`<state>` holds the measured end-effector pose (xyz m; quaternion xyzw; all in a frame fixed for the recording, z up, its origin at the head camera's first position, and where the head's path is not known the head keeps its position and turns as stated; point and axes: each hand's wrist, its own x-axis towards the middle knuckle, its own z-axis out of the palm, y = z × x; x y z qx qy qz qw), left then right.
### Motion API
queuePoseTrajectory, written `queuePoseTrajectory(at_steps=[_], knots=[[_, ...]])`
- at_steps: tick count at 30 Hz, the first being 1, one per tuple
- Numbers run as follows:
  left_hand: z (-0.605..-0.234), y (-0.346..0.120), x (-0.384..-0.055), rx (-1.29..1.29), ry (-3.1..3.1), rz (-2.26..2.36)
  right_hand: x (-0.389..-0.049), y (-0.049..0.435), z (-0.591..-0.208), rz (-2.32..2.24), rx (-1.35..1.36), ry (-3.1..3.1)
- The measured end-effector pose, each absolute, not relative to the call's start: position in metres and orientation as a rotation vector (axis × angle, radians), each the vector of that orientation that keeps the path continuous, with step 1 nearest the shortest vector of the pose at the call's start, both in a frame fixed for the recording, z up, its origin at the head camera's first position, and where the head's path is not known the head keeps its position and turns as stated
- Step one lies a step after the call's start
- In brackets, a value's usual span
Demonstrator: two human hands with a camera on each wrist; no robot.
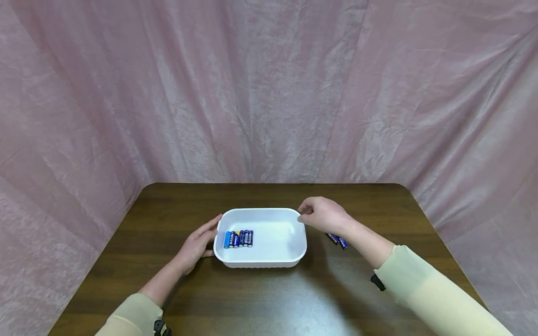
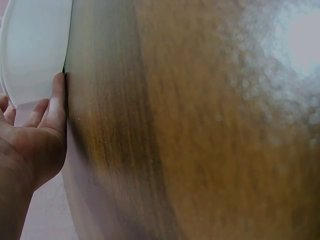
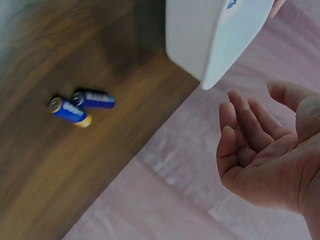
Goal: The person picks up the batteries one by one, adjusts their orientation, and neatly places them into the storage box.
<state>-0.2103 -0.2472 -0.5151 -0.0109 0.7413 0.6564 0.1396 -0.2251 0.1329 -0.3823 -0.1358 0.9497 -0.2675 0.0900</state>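
Note:
A white plastic tray [image 1: 273,240] sits on the table, with a row of several batteries [image 1: 238,239] standing side by side at its left end; the leftmost is light blue, the others mostly dark blue. My left hand [image 1: 195,245] rests against the tray's left side, fingers extended along its wall. Above the tray's right rim is my right hand [image 1: 323,214], its fingers loosely bent and thumb apart; the right wrist view shows nothing between them. Two loose batteries lie right of the tray, partly hidden by my forearm in the head view: a blue one with a yellow end [image 3: 71,111] and a dark blue one [image 3: 97,99].
The brown wooden table [image 1: 252,298] has rounded far corners. Behind it and to both sides hangs a pink curtain [image 1: 260,93]. Light glares off the tabletop near its front.

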Motion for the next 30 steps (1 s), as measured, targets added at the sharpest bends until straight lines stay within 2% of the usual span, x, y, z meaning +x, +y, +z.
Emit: queuePoseTrajectory(at_steps=[16,30], knots=[[-0.517,-0.245,-0.21,-0.021,2.142,1.922,-0.22,0.193,-0.405,-0.713,-0.279,2.903],[-0.516,-0.244,-0.21,-0.038,2.133,1.921,-0.217,0.232,-0.442,-0.613,-0.159,2.914]])
